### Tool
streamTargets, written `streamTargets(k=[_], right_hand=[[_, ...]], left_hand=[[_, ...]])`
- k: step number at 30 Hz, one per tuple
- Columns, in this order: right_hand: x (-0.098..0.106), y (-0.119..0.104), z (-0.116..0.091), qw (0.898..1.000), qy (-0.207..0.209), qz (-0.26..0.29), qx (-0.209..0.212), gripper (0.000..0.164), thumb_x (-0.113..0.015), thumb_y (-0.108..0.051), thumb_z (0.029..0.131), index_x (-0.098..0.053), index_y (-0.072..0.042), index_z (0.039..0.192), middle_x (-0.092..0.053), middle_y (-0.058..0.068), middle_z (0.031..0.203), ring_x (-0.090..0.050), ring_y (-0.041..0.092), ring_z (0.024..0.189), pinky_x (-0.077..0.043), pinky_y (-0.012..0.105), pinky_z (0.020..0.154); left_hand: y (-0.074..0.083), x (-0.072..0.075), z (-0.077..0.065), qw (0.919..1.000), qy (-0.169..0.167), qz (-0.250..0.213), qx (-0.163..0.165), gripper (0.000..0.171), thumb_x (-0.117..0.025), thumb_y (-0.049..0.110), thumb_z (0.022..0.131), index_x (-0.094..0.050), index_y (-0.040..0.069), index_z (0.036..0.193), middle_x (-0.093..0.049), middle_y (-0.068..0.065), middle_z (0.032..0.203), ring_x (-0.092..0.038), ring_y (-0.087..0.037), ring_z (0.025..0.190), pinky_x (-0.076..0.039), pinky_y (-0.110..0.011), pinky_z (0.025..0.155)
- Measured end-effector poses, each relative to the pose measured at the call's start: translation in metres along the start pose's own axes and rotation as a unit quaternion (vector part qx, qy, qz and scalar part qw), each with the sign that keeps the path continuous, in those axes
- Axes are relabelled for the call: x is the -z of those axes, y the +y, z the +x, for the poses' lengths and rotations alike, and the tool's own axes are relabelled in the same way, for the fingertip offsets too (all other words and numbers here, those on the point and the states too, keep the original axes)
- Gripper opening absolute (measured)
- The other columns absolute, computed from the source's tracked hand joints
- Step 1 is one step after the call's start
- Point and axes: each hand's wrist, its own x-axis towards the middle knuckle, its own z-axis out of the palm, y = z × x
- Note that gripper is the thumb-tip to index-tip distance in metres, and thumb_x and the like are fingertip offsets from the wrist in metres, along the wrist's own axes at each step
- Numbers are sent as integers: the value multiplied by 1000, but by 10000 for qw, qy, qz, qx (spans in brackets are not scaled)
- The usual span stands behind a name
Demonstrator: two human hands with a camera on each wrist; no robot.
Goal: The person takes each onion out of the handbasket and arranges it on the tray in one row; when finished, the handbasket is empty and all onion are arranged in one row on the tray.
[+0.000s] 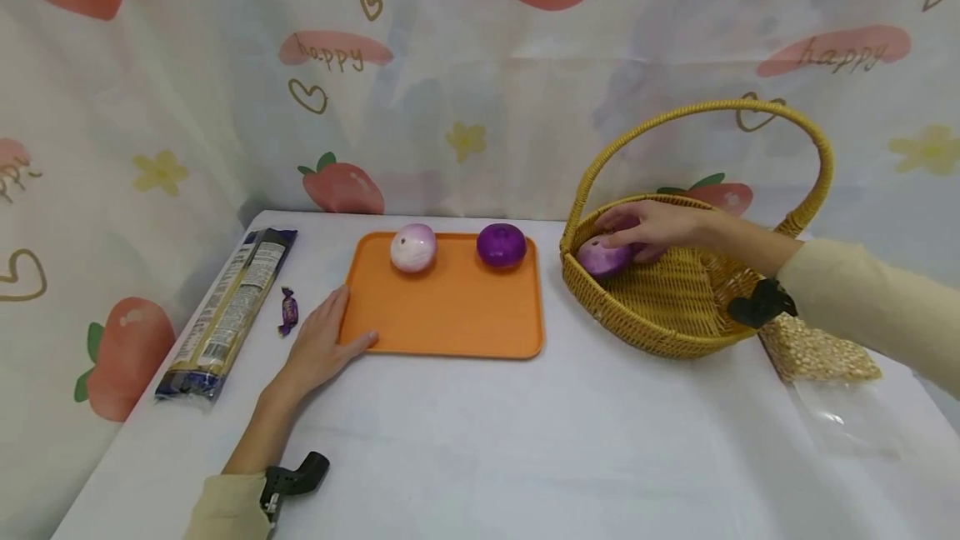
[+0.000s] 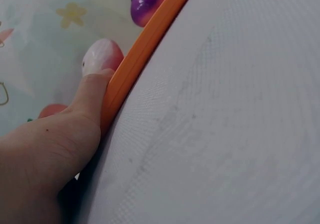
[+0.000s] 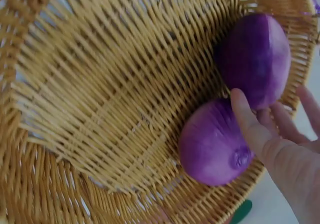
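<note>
Inside the wicker basket (image 1: pixel 675 340) my right hand (image 1: pixel 660 223) reaches over two purple onions, its fingers spread. In the right wrist view the thumb and fingers lie at the edge of the nearer-front onion (image 3: pixel 255 59), with the other onion (image 3: pixel 212 144) right beside it. My left hand (image 1: pixel 322 340) rests against the left edge of the orange tray (image 1: pixel 450 315), fingers extended along the side and thumb at the front corner. Along the tray's back side sit a pale pinkish-white onion (image 1: pixel 413 248) and a dark purple onion (image 1: pixel 501 246).
A long clear-and-blue packet (image 1: pixel 225 315) lies at the table's left edge, with a purple-wrapped candy (image 1: pixel 288 312) beside it. Right of the basket, partly under the right forearm, is a bag of pale grains (image 1: pixel 817 352). The basket's tall handle (image 1: pixel 701 109) arches above. A printed curtain hangs behind.
</note>
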Motion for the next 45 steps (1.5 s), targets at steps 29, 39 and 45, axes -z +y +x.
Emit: streamTargets(k=[29, 39, 45], right_hand=[[-5, 11, 25, 9920, -391, 1120, -429, 61, -55, -30, 98, -33, 1, 146, -29, 25, 148, -37, 36, 133, -48, 56, 101], [3, 19, 33, 9939, -526, 884, -395, 56, -57, -28, 98, -38, -2, 143, -37, 21, 144, -44, 31, 127, -51, 51, 99], [10, 22, 42, 9921, -1045, 530, -441, 56, -57, -31, 97, -37, -4, 143, -35, 20, 145, -44, 30, 128, -51, 47, 100]], left_hand=[[1, 0, 2, 9999, -23, -65, 89, 93, -63, 49, 89, -16, 3, 155, -21, -21, 160, -23, -42, 145, -18, -59, 119], [3, 2, 3, 9999, -14, -101, 108, 94, -63, 50, 88, -15, 4, 155, -21, -21, 160, -22, -42, 146, -18, -59, 119], [2, 2, 2, 10000, 4, -44, 76, 94, -63, 50, 88, -16, 2, 155, -21, -23, 159, -23, -44, 145, -19, -60, 119]])
